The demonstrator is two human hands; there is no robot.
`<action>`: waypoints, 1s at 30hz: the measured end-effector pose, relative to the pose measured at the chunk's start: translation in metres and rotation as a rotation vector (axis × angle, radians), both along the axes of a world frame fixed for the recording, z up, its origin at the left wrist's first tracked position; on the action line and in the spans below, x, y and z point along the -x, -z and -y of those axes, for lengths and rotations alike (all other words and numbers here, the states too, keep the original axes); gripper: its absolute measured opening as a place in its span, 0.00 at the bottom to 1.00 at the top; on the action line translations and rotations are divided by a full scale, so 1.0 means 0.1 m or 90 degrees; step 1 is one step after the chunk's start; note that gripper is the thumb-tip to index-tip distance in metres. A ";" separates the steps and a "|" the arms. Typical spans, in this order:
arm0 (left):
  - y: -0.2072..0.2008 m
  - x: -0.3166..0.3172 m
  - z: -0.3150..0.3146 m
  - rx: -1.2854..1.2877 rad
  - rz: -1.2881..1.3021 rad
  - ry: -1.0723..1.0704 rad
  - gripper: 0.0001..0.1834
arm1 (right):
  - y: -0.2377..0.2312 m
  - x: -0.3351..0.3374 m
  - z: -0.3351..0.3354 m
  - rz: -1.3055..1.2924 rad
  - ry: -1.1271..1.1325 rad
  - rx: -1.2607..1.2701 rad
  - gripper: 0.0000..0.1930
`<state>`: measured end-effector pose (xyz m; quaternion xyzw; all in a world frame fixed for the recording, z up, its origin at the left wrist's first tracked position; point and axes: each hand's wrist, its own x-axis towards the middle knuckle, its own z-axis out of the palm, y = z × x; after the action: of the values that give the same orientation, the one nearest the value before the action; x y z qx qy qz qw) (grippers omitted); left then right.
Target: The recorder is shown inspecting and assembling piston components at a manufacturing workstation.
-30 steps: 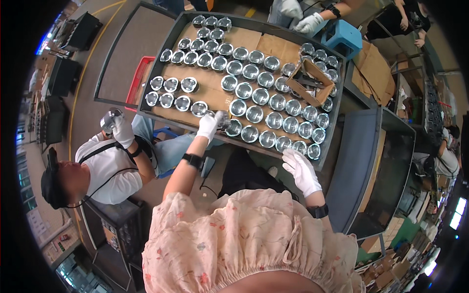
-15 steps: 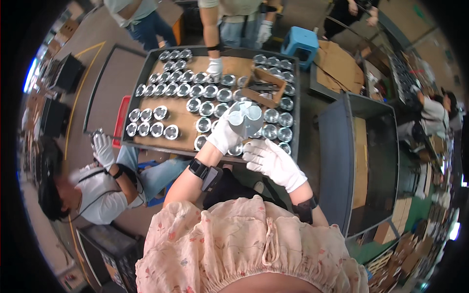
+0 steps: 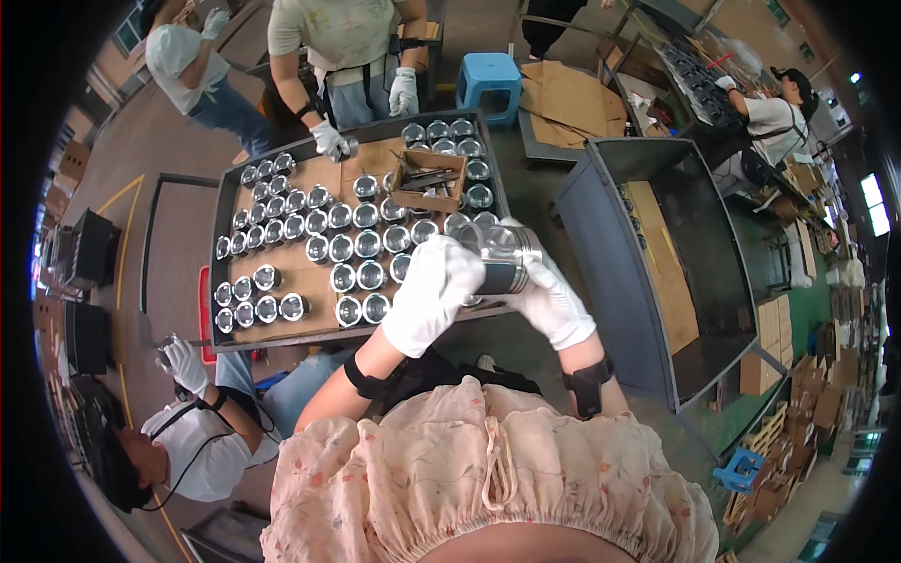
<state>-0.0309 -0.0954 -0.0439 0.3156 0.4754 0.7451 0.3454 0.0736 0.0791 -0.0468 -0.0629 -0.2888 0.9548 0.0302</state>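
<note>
- The left hand [image 3: 427,296], white-gloved, meets a metal piston [image 3: 505,276] from nine o'clock; its fingers are bent against the left side and grasp it, the tips partly blurred.
- The right hand [image 3: 554,305], also white-gloved, grasps the same piston from four o'clock, its fingers round the ringed end, some hidden behind the metal.
- The piston sits between both sets of fingers, touching each, tipped on its side with its rings toward three o'clock, in front of the near right corner of the bench [image 3: 296,339].
- Across the bench, from eight round to eleven o'clock of the hands, silver pistons [image 3: 341,248] stand in rows on a cardboard liner [image 3: 317,278].
- Among them, between ten and eleven o'clock, stands an open cardboard box [image 3: 427,200] holding dark metal pieces.
- At three o'clock, apart from the right hand, stands a grey open bin [image 3: 615,281].
- Between eight and nine o'clock, a seated co-worker [image 3: 199,460] raises a gloved hand.
- Beyond the bench, toward eleven o'clock, a standing co-worker [image 3: 333,38] reaches a gloved hand over its far side.
- A blue stool [image 3: 489,70] stands at twelve o'clock.
</note>
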 end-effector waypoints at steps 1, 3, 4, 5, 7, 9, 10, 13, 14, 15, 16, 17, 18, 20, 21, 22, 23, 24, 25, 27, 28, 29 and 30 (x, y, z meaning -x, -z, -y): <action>-0.04 0.01 -0.01 0.150 -0.063 -0.069 0.16 | -0.06 0.01 -0.04 0.000 0.012 -0.171 0.37; 0.19 0.05 0.03 0.191 -0.322 -0.211 0.23 | -0.14 0.06 -0.01 -0.011 0.069 -0.532 0.45; 0.32 0.18 0.06 0.418 -0.749 -0.176 0.26 | -0.22 0.08 0.07 -0.012 0.063 -0.530 0.45; 0.21 0.19 0.03 0.374 -0.623 -0.188 0.30 | -0.33 0.10 0.16 -0.026 0.137 -0.794 0.46; 0.04 0.18 0.00 0.277 -0.448 -0.193 0.37 | -0.34 0.15 0.29 -0.060 0.227 -1.066 0.48; 0.13 0.18 0.03 0.026 0.152 -0.059 0.32 | -0.36 0.16 0.39 -0.081 0.219 -1.091 0.47; 0.21 0.22 0.03 -0.135 0.566 0.033 0.30 | -0.36 0.16 0.42 -0.092 0.219 -1.122 0.47; 0.35 0.24 0.09 -0.074 0.218 0.015 0.30 | -0.29 0.15 0.43 -0.116 0.230 -1.067 0.44; 0.36 0.22 0.08 -0.084 0.245 -0.004 0.34 | -0.27 0.14 0.42 -0.105 0.239 -1.028 0.43; 0.35 0.24 0.10 -0.027 0.221 -0.024 0.35 | -0.18 0.13 0.40 -0.083 0.244 -0.995 0.36; 0.31 0.29 0.09 0.030 0.195 -0.042 0.37 | -0.08 0.12 0.37 -0.083 0.241 -0.996 0.36; 0.27 0.34 0.09 0.107 -0.064 -0.076 0.20 | -0.01 0.12 0.35 -0.010 0.198 -0.755 0.32; 0.29 0.40 0.08 0.106 -0.062 -0.077 0.20 | 0.04 0.10 0.34 0.058 0.155 -0.513 0.28; 0.33 0.48 0.06 0.160 -0.297 -0.156 0.25 | 0.14 0.08 0.31 0.162 0.039 -0.269 0.24; 0.34 0.48 0.05 0.162 -0.335 -0.251 0.38 | 0.17 0.11 0.31 0.164 0.040 -0.270 0.24; 0.36 0.51 0.03 0.159 -0.333 -0.245 0.38 | 0.17 0.12 0.34 0.105 -0.096 -0.017 0.28; 0.39 0.58 0.03 0.201 -0.418 -0.285 0.41 | 0.17 0.14 0.38 0.040 -0.227 0.237 0.32; 0.41 0.62 0.01 0.242 -0.504 -0.325 0.45 | 0.17 0.15 0.40 0.041 -0.219 0.236 0.32; 0.26 0.60 -0.04 0.237 -0.510 -0.327 0.48 | 0.18 0.16 0.41 0.042 -0.210 0.292 0.33; 0.15 0.62 -0.13 0.210 -0.245 -0.273 0.40 | 0.16 0.20 0.45 0.039 -0.202 0.405 0.36; -0.05 0.59 -0.15 0.225 0.023 -0.211 0.42 | 0.15 0.23 0.48 0.037 -0.201 0.462 0.37; 0.03 0.58 -0.15 0.225 0.024 -0.211 0.42 | 0.14 0.26 0.50 0.034 -0.200 0.520 0.39; 0.18 0.57 -0.15 0.287 -0.156 -0.208 0.36 | 0.12 0.29 0.50 0.032 -0.200 0.577 0.40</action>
<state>-0.0884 -0.0809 -0.0621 0.2379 0.7113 0.6228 0.2224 0.0450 0.0293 -0.0584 -0.0483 0.1498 0.9759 -0.1515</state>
